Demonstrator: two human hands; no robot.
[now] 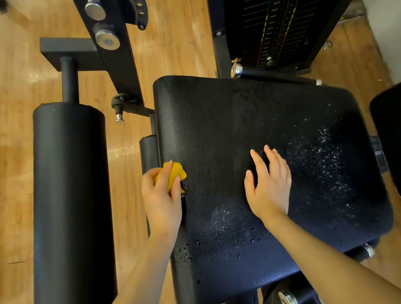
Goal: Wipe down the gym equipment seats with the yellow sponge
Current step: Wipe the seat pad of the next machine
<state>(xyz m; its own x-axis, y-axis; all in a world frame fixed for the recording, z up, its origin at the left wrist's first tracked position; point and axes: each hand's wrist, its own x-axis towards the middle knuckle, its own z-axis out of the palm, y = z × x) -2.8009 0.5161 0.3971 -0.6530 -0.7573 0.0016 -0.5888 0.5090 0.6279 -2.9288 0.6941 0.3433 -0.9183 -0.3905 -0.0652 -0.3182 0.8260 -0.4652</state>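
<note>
**Sponge at left edge of wet seat, right hand flat on pad**

Left hand (161,194) grips a crumpled yellow sponge (173,176), fingers curled round it, at the left edge of the black textured-vinyl square seat pad (220,134). Sponge touches the pad edge. Right hand (270,183) lies flat, palm down, fingers straight and slightly spread, resting on the seat middle, holding nothing. Water droplets (323,161) speckle the right half of the seat and a patch near the front, between the two forearms; left part of the pad looks duller.

Left of the seat, a long black padded cylindrical roller (70,201) on a black post, apart from the pad. Behind it, a black steel frame arm (112,37) with two silver round knobs. Top centre, a black weight stack (276,30) with rows of small labels and green, yellow, red stripes; writing too small to read. Light wood-plank floor (179,42) under everything.
</note>
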